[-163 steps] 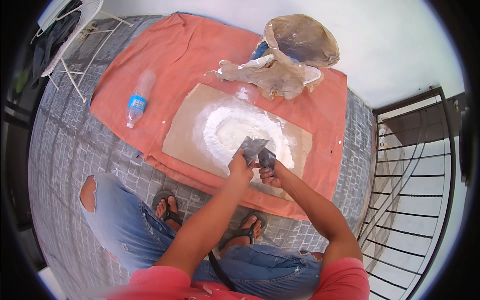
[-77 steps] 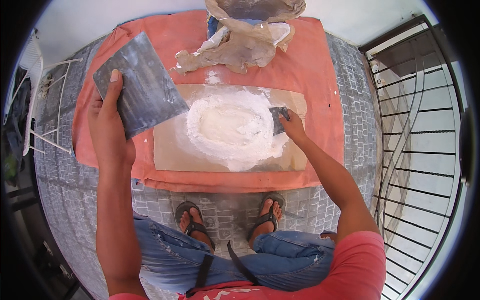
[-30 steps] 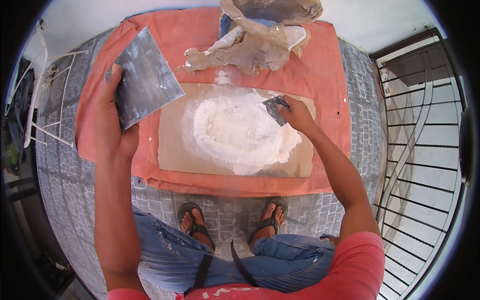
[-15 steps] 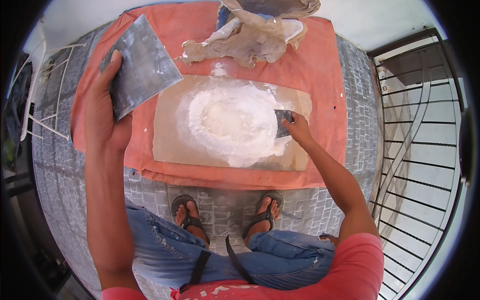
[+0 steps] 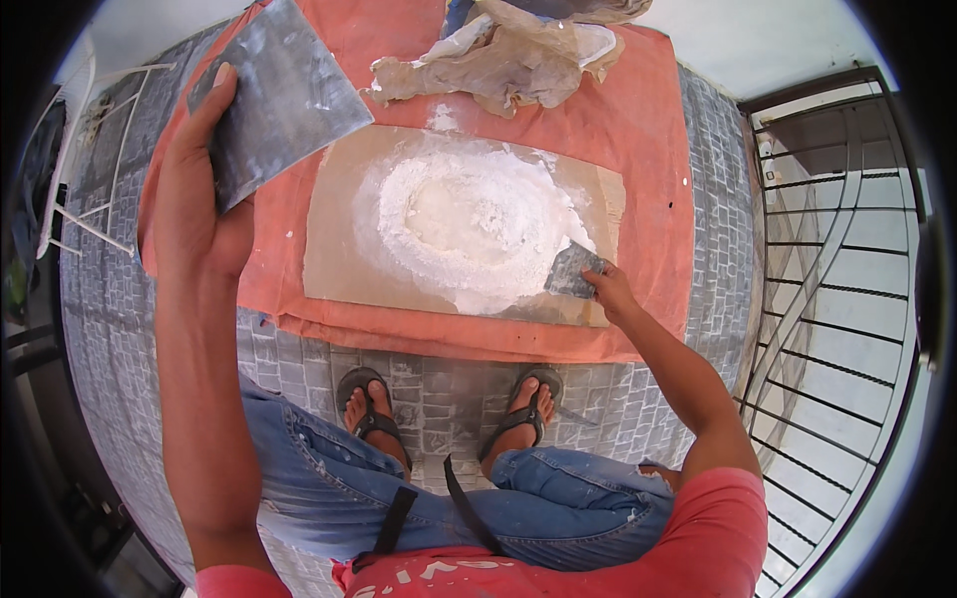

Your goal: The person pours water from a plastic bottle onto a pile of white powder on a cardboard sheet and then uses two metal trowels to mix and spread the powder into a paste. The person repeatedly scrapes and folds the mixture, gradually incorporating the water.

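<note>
Head view: on a flat brown cardboard sheet (image 5: 334,234), itself laid on a faded orange-red cloth (image 5: 653,199), sits a broad oval ring of white powder (image 5: 424,261) with a hollow, creamier middle. Whether that middle is wet I cannot tell. The ring fills the sheet's centre and spreads close to its near edge.

The right hand (image 5: 615,289) has thumb and fingers clamped on one end of a small grey flat metal scraper (image 5: 575,270), whose other end lies against the ring's outer slope towards the sheet's near right corner. The left hand (image 5: 207,194) grips a large grey square metal plate (image 5: 284,105) by its left side, thumb pressed on top, the other fingers mostly hidden; the plate is raised over the cloth, its right corner overlapping the sheet's far left corner in view. A crumpled brown paper bag (image 5: 498,65) lies beyond the sheet's far edge.

The step in hand looks to be working the ring's outer rim with the scraper. The next move seems to call for a low, nearly flat blade pushing loose powder inward without breaching the wall.
</note>
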`<state>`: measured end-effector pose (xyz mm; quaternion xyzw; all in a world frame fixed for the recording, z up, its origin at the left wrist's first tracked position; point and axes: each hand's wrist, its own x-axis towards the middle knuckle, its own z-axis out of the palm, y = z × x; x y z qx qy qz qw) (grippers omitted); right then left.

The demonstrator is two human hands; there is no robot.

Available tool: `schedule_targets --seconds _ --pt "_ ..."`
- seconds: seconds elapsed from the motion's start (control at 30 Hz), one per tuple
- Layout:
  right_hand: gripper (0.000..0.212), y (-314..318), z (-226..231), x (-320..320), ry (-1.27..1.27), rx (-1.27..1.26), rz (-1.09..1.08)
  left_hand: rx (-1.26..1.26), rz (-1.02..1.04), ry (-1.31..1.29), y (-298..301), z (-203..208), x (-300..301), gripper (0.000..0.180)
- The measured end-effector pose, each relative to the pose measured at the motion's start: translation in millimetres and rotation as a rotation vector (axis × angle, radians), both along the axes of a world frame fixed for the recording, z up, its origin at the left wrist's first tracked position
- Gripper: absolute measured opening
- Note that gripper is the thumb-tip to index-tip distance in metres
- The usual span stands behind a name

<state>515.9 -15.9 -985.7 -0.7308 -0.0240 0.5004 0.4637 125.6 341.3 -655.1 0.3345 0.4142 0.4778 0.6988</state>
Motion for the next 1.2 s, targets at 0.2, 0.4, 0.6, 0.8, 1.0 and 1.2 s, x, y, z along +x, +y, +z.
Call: schedule_targets --seconds 0.2,0.4,0.6,0.8,1.0,1.2 --pt "0.022 30 21 -66 0.010 0.043 -0.110 0.031 -0.005 0.037 -5 -1 8 0.036" --pt "0.025 55 59 -78 -0.116 0.112 -0.073 0.023 0.023 0.028 -7 1 7 0.039" --pt "0.028 8 17 -63 0.015 0.023 -0.105 0.015 0.039 -0.007 -6 2 4 0.036" --pt "0.034 -16 -26 -115 0.278 0.062 -0.226 0.048 0.036 0.022 -9 1 6 0.032" --pt "0.027 30 25 -152 0.261 0.063 -0.377 0.043 -0.006 0.019 -13 2 8 0.032" --pt "0.027 22 39 -153 0.281 0.026 -0.289 0.049 -0.024 0.008 -14 0 8 0.030"
